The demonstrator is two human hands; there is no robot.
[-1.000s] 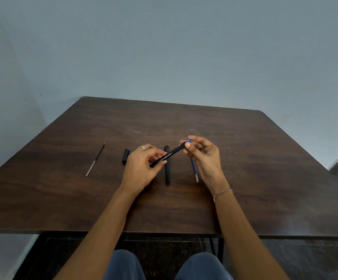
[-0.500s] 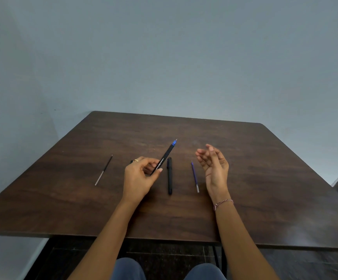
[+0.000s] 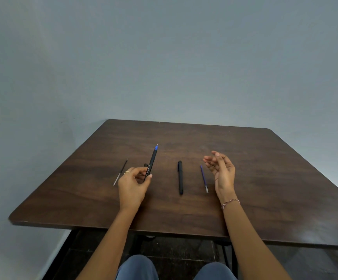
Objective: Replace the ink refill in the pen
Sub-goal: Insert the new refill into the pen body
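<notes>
Left of the black barrel (image 3: pixel 180 177), my left hand (image 3: pixel 132 185) pinches the pen (image 3: pixel 151 164).
Right of it the blue refill (image 3: pixel 204 178) points away from me; my released, empty right hand (image 3: pixel 222 172) is nearer.

I see a dark wood-grain table (image 3: pixel 255 178) with a slight sheen; the black pen (image 3: pixel 151 164) looks like matt plastic, I think.
</notes>
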